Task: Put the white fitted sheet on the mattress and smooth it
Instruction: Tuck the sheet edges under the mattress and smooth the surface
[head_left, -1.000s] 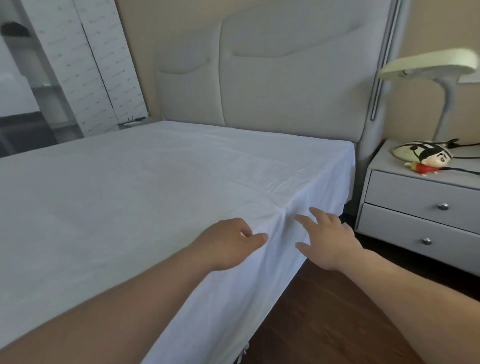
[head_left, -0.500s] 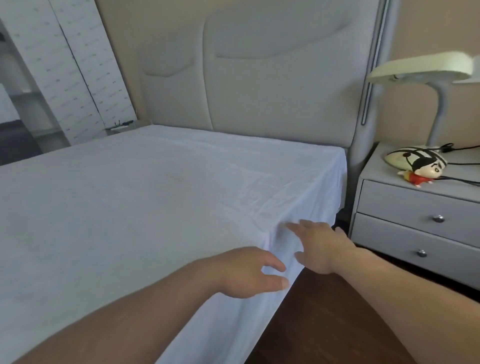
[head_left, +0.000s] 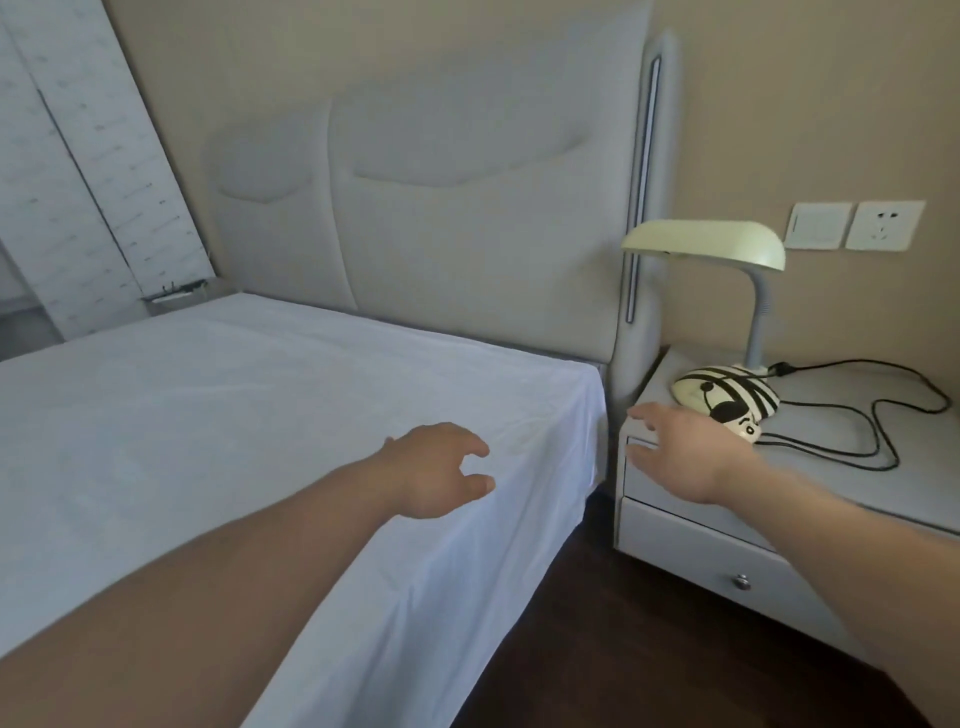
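Left hand (head_left: 434, 475), fingers loosely spread and empty, hovers over the white fitted sheet (head_left: 218, 431) near its rumpled far-right corner; my right hand (head_left: 685, 457), open too, is further right.

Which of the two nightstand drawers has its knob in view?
The lower drawer: a small round metal knob shows on its front. The upper drawer is largely covered by the right hand, so no knob shows there.
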